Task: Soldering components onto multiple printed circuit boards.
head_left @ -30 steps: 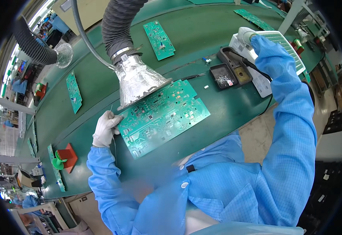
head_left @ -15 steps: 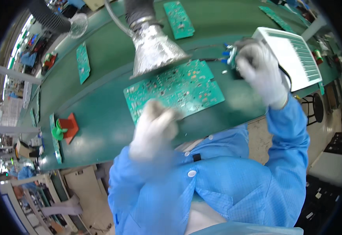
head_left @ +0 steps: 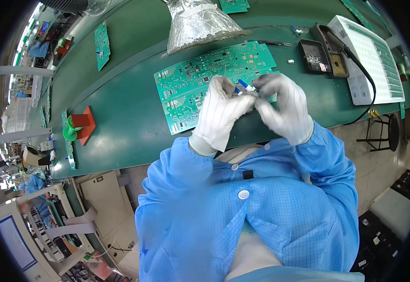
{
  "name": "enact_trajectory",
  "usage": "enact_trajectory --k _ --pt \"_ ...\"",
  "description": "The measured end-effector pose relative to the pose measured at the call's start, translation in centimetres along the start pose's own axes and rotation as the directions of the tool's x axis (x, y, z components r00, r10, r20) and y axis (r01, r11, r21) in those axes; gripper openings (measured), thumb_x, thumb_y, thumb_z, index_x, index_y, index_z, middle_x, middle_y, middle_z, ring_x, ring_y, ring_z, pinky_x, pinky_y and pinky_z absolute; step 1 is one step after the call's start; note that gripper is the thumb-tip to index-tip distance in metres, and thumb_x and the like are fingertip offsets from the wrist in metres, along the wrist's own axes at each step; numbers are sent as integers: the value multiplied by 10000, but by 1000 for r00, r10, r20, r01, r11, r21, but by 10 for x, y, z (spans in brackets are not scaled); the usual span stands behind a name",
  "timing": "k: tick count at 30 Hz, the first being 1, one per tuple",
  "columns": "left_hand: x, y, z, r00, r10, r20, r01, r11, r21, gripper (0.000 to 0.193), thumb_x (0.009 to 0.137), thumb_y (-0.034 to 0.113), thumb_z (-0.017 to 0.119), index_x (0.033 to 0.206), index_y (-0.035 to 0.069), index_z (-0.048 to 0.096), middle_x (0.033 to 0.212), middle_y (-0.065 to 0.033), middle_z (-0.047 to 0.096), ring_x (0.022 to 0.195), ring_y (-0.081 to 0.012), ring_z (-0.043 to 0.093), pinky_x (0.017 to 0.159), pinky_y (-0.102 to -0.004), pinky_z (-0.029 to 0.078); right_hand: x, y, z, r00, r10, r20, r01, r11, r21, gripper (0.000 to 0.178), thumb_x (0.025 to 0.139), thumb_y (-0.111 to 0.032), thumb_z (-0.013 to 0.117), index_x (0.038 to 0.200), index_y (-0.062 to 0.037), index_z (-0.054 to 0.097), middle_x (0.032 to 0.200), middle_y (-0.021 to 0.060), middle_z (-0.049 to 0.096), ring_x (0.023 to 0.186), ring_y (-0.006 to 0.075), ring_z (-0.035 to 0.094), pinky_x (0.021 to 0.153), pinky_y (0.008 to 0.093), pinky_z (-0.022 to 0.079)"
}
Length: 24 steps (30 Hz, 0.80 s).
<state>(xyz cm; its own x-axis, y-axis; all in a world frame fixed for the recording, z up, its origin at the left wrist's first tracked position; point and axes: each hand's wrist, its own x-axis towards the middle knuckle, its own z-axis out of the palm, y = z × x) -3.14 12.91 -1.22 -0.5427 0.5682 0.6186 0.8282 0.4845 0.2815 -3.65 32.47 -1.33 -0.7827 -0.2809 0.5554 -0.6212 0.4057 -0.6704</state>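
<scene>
My left hand (head_left: 220, 112) pinched blue-and-white parts (head_left: 246, 85), seemingly light, stiff, best gripped by their sides; my right hand (head_left: 285, 104) curled close, hold unclear!

The left hand (head_left: 220, 113) wears a white glove with faint lengthwise lines, greying near the fingers; the right hand (head_left: 284, 105) is likewise white, smudged grey at the fingertips. Between them show small parts (head_left: 246, 85) in bright blue and white. Toward twelve o'clock, the circuit board (head_left: 186, 89) is green, patterned with pale traces, dark specks and orange dots; the hood (head_left: 198, 28) above it is crinkled silver. At nine o'clock, a vivid green spool (head_left: 69, 129) meets a red-orange stand (head_left: 87, 123). At two o'clock, a white tray (head_left: 362, 61) carries green rows. At six o'clock, the blue smock (head_left: 289, 207) has a fine darker grid.
</scene>
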Motion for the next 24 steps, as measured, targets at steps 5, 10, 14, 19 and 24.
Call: enact_trajectory --k 5,10,14,19,24 --pt "-1 15 17 628 -773 83 759 587 -281 430 820 238 738 1092 18 488 897 -172 608 809 -375 627 716 -436 523 10 5 5 980 47 193 -22 992 -128 257 849 -154 723 1075 -36 693 958 144 690 824 265 685 728 357 561" --pt "-2 12 11 571 -804 169 811 519 -269 485 785 251 788 1072 13 476 918 -175 629 820 -361 662 721 -431 542 26 22 -2 933 293 207 -327 933 152 236 886 -214 718 1058 -52 713 996 125 686 897 256 673 821 341 549" --pt "2 13 5 522 -828 206 840 457 -292 564 726 212 878 1080 8 488 932 -109 649 771 -145 599 710 -305 540 47 80 -20 920 -333 208 383 875 -297 249 900 -198 676 1099 -49 686 1073 115 662 972 283 649 859 353 536" --pt "4 -2 12 775 -628 70 632 772 -66 452 742 233 856 1007 41 544 863 -111 668 801 -326 671 716 -416 537 50 109 2 979 -83 184 129 959 -254 253 888 -285 687 1064 -104 698 1048 94 681 975 296 656 866 392 521" --pt "8 -21 22 859 -499 115 474 860 191 411 703 324 864 926 88 612 871 -84 659 938 -302 635 903 -439 447 46 113 7 981 -127 148 165 944 -286 240 886 -248 684 1075 -100 699 1032 94 693 975 304 657 849 397 520"
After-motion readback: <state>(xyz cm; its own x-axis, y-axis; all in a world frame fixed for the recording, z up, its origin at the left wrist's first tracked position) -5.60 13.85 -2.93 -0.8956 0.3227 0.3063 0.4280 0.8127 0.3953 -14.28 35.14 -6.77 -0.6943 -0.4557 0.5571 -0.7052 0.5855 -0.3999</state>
